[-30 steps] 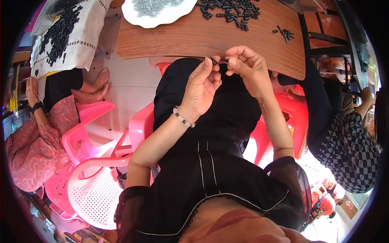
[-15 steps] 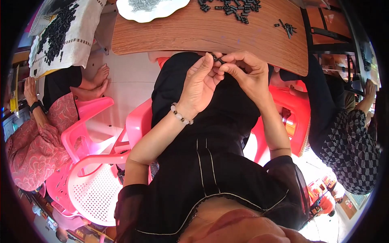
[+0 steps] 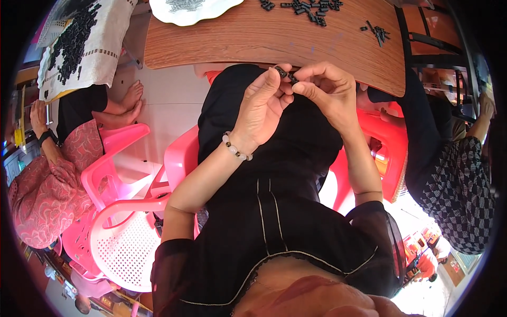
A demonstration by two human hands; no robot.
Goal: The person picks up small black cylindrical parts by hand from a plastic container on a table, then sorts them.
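Below the table edge: both hands meet over the lap, fingertips together.
Left hand (image 3: 262, 108): pinching a small black part (image 3: 285, 74) from the left.
Right hand (image 3: 328, 90): pinching the same part from the right.
Wooden table (image 3: 264, 39): just beyond the hands.
Loose black parts (image 3: 309, 6): heaped at its far side.
White plate (image 3: 185, 9): far left corner.
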